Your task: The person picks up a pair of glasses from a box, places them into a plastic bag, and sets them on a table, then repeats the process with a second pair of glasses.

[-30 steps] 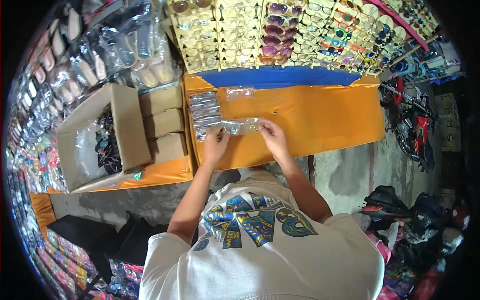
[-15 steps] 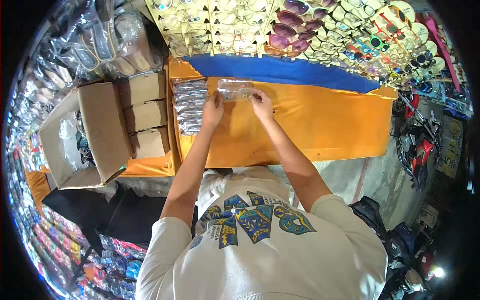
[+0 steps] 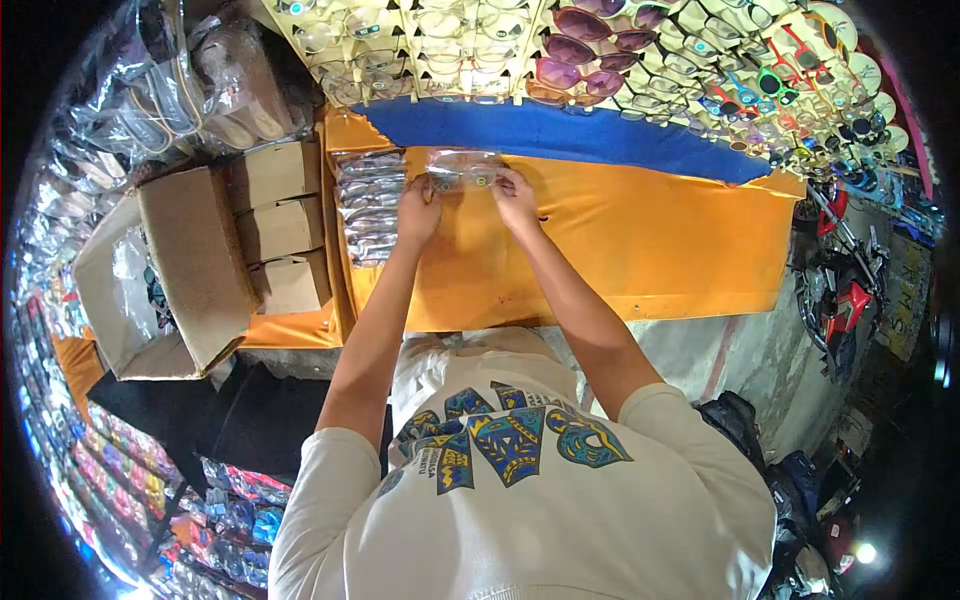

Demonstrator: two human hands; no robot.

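Note:
A pair of eyeglasses in a clear plastic sleeve (image 3: 462, 170) lies at the far side of the orange-covered table (image 3: 620, 245). My left hand (image 3: 419, 210) pinches its left end, fingers closed. At the right end, my right hand (image 3: 515, 198) has its fingers closed on the same sleeve. Just left of my left hand, several more bagged eyeglasses (image 3: 368, 208) are laid in a column, one below another.
Display racks of eyeglasses (image 3: 465, 50) and sunglasses (image 3: 580, 50) stand behind a blue cloth (image 3: 560, 138). To the left are small cardboard boxes (image 3: 285, 227), a large open carton (image 3: 195, 265) and bagged sandals (image 3: 235, 85). A red motorcycle (image 3: 850, 305) is at the right.
The whole view has shifted slightly left and up. Both hands keep hold of the bagged eyeglasses in nearly the same place, with only small finger movements.

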